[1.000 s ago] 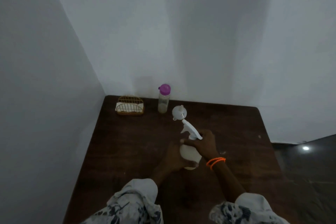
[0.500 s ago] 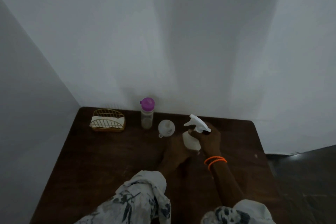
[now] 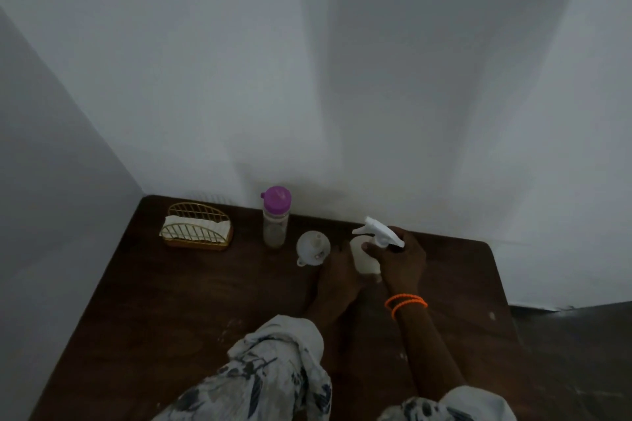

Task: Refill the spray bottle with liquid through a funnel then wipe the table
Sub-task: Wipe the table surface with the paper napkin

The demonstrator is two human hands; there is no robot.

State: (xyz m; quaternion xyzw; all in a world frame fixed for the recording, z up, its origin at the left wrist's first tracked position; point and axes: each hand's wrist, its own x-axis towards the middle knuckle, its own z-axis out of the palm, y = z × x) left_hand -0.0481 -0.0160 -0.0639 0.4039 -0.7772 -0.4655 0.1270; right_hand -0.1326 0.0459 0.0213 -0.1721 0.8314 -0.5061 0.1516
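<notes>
Toward the far middle of the dark wooden desk [image 3: 143, 311], your right hand [image 3: 400, 258] is wrapped around the white trigger head [image 3: 378, 235] of the spray bottle [image 3: 364, 258], fingers clamped at its neck, while your left hand [image 3: 337, 278] is closed around the left side of the pale bottle body. The bottle stands between your two hands, and its nozzle points to the left. Whether the head is seated on the neck or already loose, you cannot tell from this angle. Two orange bangles [image 3: 406, 304] circle your right wrist, and both forearms come out of rolled white sleeves [image 3: 280, 369] with a dark leaf print at the near edge. Just left of your left hand, the white funnel [image 3: 313, 247] lies on the desk, wide mouth down and its spout up. Further left and slightly farther away stands a clear bottle [image 3: 275, 225] with a purple cap, upright, close to the wall; it seems to hold some pale liquid, though the light is too dim to be sure. Well to the left, near the far left corner, a gold wire holder [image 3: 198, 231] carries folded white cloths or napkins [image 3: 178, 222]. Grey walls meet behind that corner.
</notes>
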